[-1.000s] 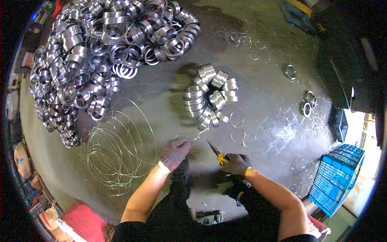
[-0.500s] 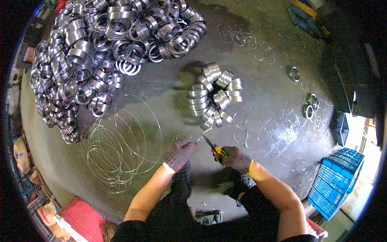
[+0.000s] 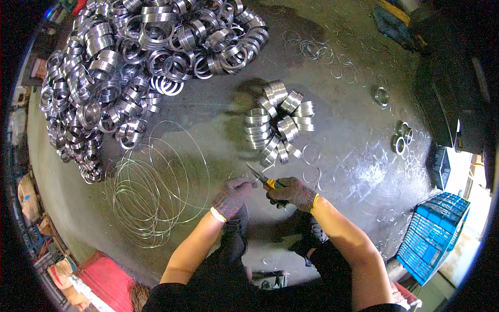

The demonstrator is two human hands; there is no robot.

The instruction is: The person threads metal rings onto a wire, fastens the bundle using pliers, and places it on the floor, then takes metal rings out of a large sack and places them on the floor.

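My left hand (image 3: 234, 196), in a dark knit glove, is closed with its fingertips pinched just below the ring bundle; what lies between them is too small to make out. My right hand (image 3: 293, 194), also gloved, grips pliers (image 3: 268, 182) with yellow and black handles. Their pointed metal jaws reach up and left, close to my left fingertips. Beyond both hands, a bundle of shiny metal rings (image 3: 287, 128) lies on the floor in a rough circle, with a short wire end at its lower edge.
A big heap of metal rings (image 3: 109, 62) fills the upper left. Coiled thin wire (image 3: 150, 197) lies left of my hands. Loose thin rings (image 3: 314, 49) and a few thicker ones (image 3: 381, 96) are scattered right. A blue crate (image 3: 432, 234) stands at the lower right.
The pliers have moved left toward my left fingertips, and my right hand has shifted left and up with them. My left hand has moved slightly right. The whole view has shifted a little.
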